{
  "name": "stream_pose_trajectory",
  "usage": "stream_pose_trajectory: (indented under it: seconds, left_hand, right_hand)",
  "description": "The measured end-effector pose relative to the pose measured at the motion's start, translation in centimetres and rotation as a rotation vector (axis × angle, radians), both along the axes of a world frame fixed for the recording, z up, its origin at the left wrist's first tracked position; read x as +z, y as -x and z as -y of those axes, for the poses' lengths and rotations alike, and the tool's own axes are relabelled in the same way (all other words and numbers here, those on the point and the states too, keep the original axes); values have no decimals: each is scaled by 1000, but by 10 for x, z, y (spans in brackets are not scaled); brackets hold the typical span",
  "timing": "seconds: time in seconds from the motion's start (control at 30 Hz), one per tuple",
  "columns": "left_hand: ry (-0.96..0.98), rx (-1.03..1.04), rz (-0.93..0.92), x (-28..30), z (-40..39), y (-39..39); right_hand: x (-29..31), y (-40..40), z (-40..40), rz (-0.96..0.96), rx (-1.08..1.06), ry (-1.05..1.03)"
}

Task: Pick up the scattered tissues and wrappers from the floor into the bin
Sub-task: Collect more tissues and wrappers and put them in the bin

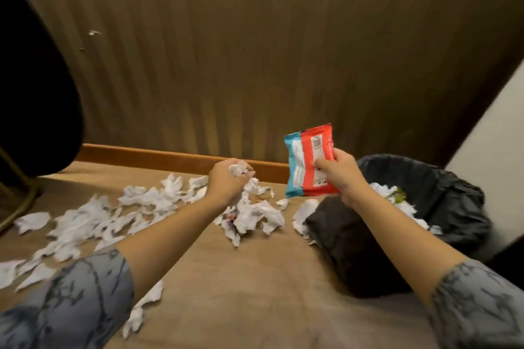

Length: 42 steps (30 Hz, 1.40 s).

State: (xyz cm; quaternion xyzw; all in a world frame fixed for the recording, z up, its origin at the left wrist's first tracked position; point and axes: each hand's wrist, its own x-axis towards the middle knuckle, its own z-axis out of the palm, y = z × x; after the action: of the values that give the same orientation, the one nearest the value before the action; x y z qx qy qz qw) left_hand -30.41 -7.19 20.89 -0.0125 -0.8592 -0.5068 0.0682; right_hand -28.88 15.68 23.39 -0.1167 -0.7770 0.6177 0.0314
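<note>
Just above the near rim of the bin, the right hand pinches a red and blue wrapper by its right edge, thumb across the printed face, the packet upright and clear of the floor. Further left, the left hand is curled round a wad of crumpled tissue, lifted just over the pile beneath it. Outward from there, scattered tissues trail across the floor toward its left edge, with a clump directly under the left hand and a few pieces touching the bin's black liner. Some tissue already lies inside the bin.

The step in hand looks like carrying: both hands are loaded and neither has let go. Next, each load needs bringing over the bin's opening and releasing, the wrapper first since it is nearest; much of the floor litter remains.
</note>
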Motion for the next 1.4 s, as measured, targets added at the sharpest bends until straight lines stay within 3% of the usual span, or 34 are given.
stream_pose_trajectory:
  seconds: [0.13,0.27,0.53,0.6,0.67,0.93,1.07,1.23,1.4]
  left_hand:
    - [93,-161,95,15,-70,14]
    - [-327,-154,309,18,-148,20]
    - [-807,-271,592,10,-267,9]
    - [-810,-347,613,-4,-282,10]
    - [-678,-312,551,-16,-287,12]
    - [-409,-102,252,-24,-222,36]
    - [-292,-24,310,-8,-160,42]
    - [-54,-17,436,0,-80,26]
    - [53,13,483,-17,-29,14]
  right_hand:
    - [1,-6,-77,-70,-377,50]
    - [-6,-11,-130,-93,-719,87]
    - [-39,-9,-180,-24,-872,152]
    - [-50,-9,-187,17,-895,173]
    - [-55,-8,-190,37,-904,186]
    - [-33,7,-137,-150,-684,188]
    - [-26,4,-81,-226,-412,330]
    - [-52,7,-23,-58,-165,403]
    - [-109,22,24,177,84,172]
